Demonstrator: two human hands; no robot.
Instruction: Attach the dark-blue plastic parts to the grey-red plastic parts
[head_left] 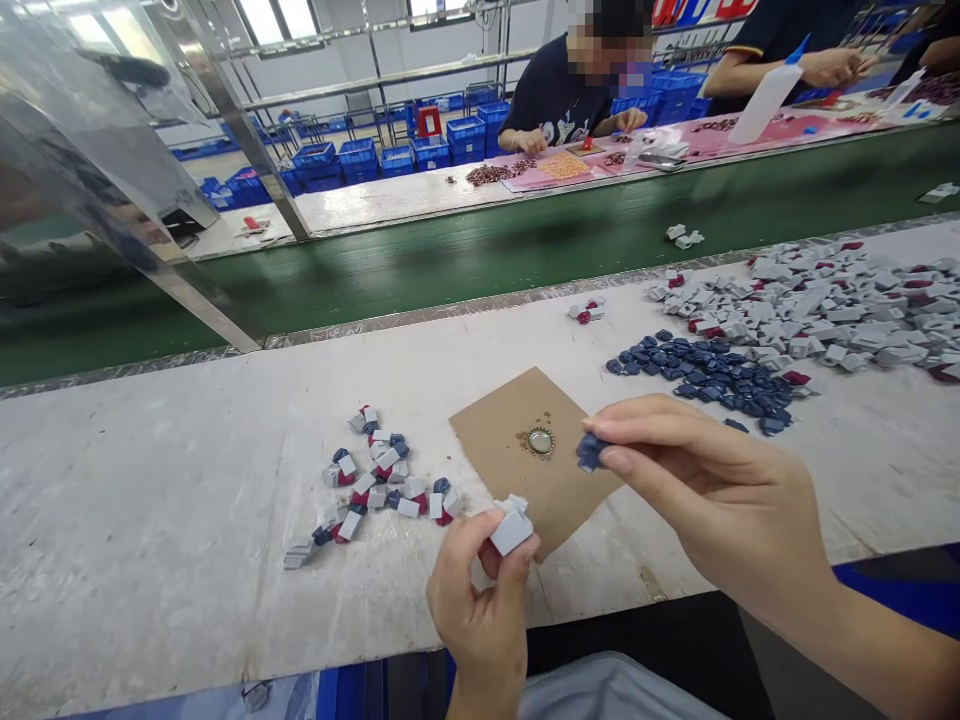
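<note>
Between the thumb and fingers of my left hand (480,590) is a small light-grey block-shaped piece (513,530), held above the near corner of a brown cardboard square (491,425). My right hand (720,490) pinches a small dark-blue piece (591,452) by its edge, over the right side of the cardboard. The two pieces are apart. A bottle cap (541,440) lies on the cardboard, with brownish smears around it. Left of my hands is a loose group of joined grey, blue and dark-red pieces (386,480).
Dark-blue pieces (705,370) lie heaped at the right, before a large pile of grey and dark-red pieces (840,300). A green conveyor belt (450,265) runs behind the table (150,490). Co-workers sit beyond it, near a white bottle (765,105). A metal post (217,110) stands left.
</note>
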